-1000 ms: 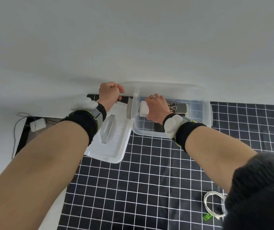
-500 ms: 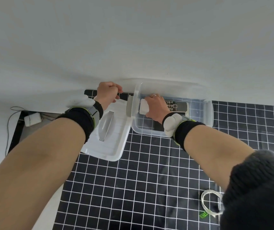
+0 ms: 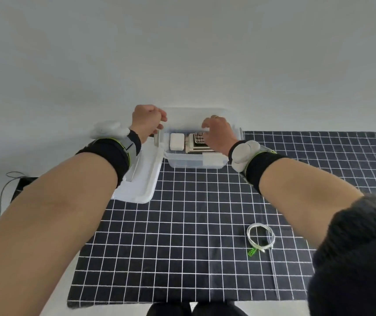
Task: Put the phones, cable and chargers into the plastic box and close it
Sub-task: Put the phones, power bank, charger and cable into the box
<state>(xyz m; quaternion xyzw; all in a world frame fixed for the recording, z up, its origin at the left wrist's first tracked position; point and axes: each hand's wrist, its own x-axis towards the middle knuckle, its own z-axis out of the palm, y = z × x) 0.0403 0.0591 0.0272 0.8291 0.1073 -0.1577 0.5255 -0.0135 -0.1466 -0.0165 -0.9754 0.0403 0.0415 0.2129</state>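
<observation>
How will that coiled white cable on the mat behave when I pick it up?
The cable is thin and loosely looped, so it is probably floppy and light. No tie is visible, so the coil may spring open or dangle. Its ends may snag.

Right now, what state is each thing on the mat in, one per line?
plastic box: open, lid off
lid: flat beside the box
charger: inside the box
phone: inside the box
cable: coiled on the mat, not packed
left hand: curled, at the box's edge
right hand: over the phone
</observation>
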